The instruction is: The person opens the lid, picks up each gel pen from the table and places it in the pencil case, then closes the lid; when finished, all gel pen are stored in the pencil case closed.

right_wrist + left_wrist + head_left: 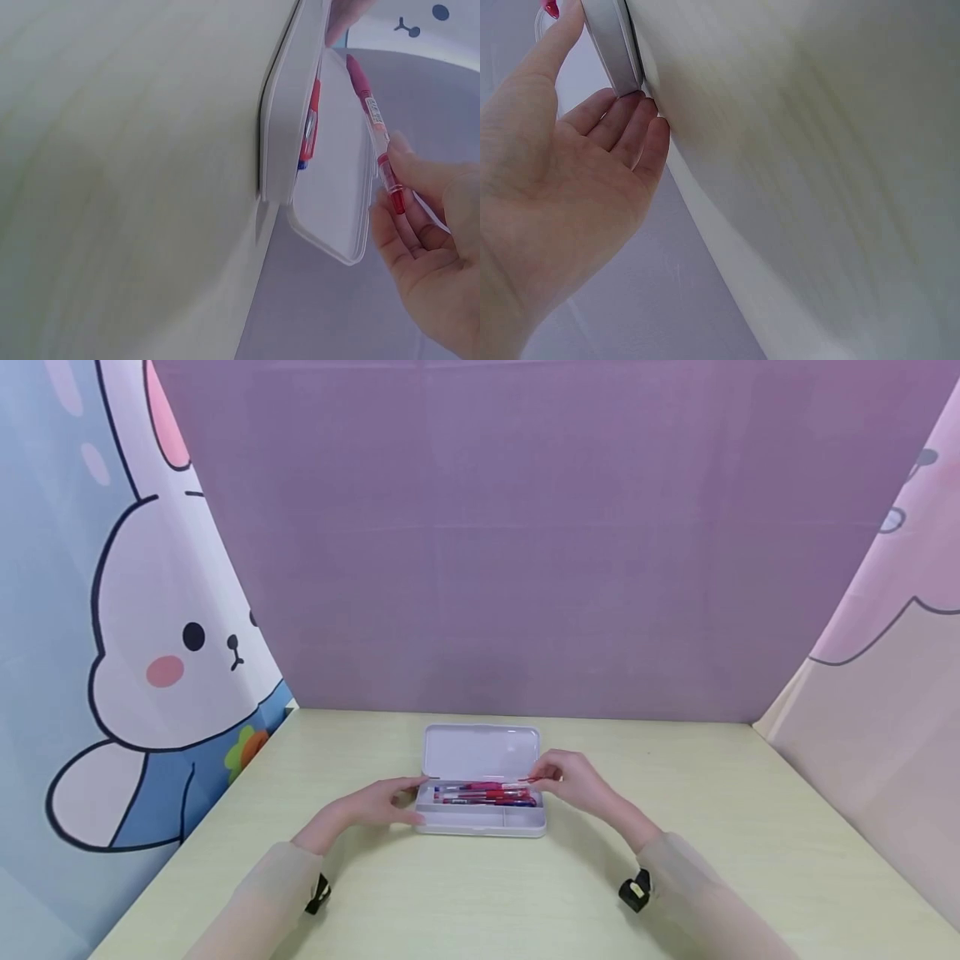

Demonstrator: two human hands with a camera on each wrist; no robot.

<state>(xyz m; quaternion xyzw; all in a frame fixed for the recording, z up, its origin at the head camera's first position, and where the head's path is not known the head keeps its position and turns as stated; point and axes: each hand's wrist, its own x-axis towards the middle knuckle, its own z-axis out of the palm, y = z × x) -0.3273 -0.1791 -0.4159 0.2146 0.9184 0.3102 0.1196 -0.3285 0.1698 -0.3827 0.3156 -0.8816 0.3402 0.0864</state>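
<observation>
A white pencil case lies on the table with its lid raised at the back. Several red and blue pens fill its rear compartment; the front part is divided in two. At the case's left end my left hand holds it between thumb and fingers, and the left wrist view shows the fingertips against the end wall. My right hand pinches a red pen between thumb and fingers at the right end. In the right wrist view this pen is apart from the others, in front of the lid.
The pale wooden table extends around the case. A purple cloth hangs along its back edge. Cartoon-printed curtains stand at both sides, with a rabbit on the left one. Black devices are strapped at both wrists.
</observation>
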